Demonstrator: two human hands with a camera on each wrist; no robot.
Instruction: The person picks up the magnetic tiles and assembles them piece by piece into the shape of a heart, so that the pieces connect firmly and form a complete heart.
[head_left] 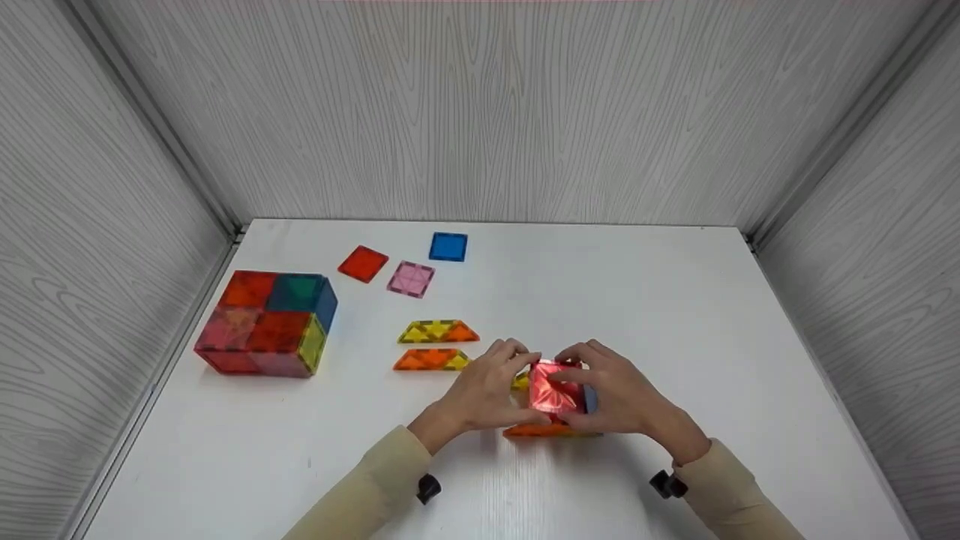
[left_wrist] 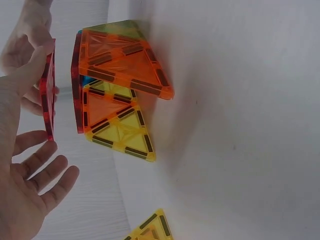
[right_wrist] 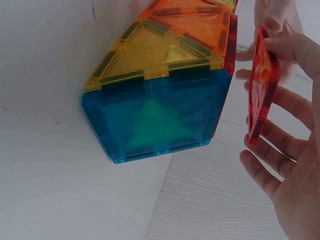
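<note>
A translucent red square magnetic tile is held between both hands, just over a small structure of magnetic tiles. My left hand grips its left side, with the thumb on one edge and fingertips at the opposite edge. From the right side my right hand holds it too, one finger lying across its face. Below, the structure has a sloping orange panel, a yellow-and-orange panel and a blue panel. Another red tile tops it, with a gap under the held one.
To the left stands a block of joined coloured tiles. Loose red, pink and blue square tiles lie farther back. Two yellow-and-orange trapezoid pieces lie left of the structure. Walls enclose the white table at back and sides.
</note>
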